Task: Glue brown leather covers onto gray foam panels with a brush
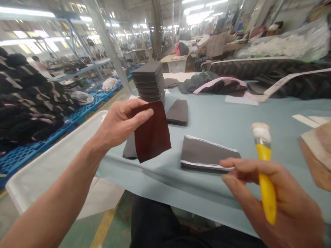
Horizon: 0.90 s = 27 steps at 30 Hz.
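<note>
Over the table [219, 117], two hands [119, 124] [281, 199] hold one swatch [153, 137], one brush [263, 146].

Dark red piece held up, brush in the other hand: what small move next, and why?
Probably lay the dark red piece flat on the table: the left hand pinches it in mid-air, and the brush in the right hand would lack backing.

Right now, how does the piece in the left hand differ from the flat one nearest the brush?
Colour: the dark red piece versus the grey piece. Pose: the dark red piece hangs pinched in the left hand; the grey piece lies flat on the table near the brush. Both are thin sheets.
</note>
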{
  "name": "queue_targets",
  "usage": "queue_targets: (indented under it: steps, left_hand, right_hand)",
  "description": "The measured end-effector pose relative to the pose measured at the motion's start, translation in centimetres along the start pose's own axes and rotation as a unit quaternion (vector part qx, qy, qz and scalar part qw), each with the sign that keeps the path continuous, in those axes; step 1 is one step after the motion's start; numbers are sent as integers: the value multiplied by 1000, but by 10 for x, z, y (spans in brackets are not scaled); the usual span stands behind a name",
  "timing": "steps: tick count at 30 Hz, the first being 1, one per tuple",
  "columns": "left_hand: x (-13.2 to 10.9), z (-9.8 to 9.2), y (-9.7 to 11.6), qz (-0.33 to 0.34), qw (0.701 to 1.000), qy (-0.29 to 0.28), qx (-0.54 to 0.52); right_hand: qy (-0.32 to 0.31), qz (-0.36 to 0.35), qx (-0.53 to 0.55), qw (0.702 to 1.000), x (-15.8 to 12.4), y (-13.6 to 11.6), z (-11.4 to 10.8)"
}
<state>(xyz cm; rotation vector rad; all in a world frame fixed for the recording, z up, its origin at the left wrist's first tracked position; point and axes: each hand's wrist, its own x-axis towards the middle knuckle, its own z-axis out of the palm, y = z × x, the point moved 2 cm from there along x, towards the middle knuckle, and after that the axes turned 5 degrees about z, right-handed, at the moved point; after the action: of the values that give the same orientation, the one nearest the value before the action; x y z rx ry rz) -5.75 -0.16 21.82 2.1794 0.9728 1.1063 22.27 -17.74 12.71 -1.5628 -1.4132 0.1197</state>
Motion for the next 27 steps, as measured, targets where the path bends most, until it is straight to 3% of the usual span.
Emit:
queue_targets:
  steps: [3, 6, 10, 12, 14, 16, 18, 20, 22, 23, 25, 27]
  left_hand:
    - [-8, 19, 29, -4, 997, -52, -64]
    - [-11, 37, 60, 37, 991, -78, -104]
    - [-7, 53, 90, 92, 980, -76, -161]
    - [-3, 58, 94, 108, 970, -48, -213]
    - [-4, 62, 86, 123, 959, 11, -256]
    - [-13, 69, 65, 112, 945, 109, -286]
    - [-34, 82, 34, 9, 917, 221, -332]
    - [-59, 109, 5, -122, 877, 202, -417]
    - [-82, 139, -10, -179, 857, 149, -460]
    - [-90, 156, -12, -200, 830, 95, -513]
    - [-97, 182, -7, -220, 769, 61, -597]
    - [-94, 197, 3, -220, 732, 52, -643]
  right_hand:
    - [-34, -3, 89, 996, 37, -23, 2]
    - [-105, 27, 153, 982, 68, -45, 3]
    - [-178, -4, 133, 975, 88, -72, -1]
    - [-172, -51, 97, 979, 90, -80, -6]
    - [-126, -103, 58, 985, 90, -85, -11]
    - [-59, -129, 25, 990, 90, -86, -15]
    - [-3, -135, 13, 991, 91, -86, -18]
    - [30, -133, 17, 991, 93, -86, -18]
    - [48, -136, 30, 989, 95, -85, -17]
    - [51, -134, 38, 989, 96, -84, -16]
    - [47, -125, 51, 990, 98, -80, -13]
    - [46, -121, 54, 990, 100, -74, -12]
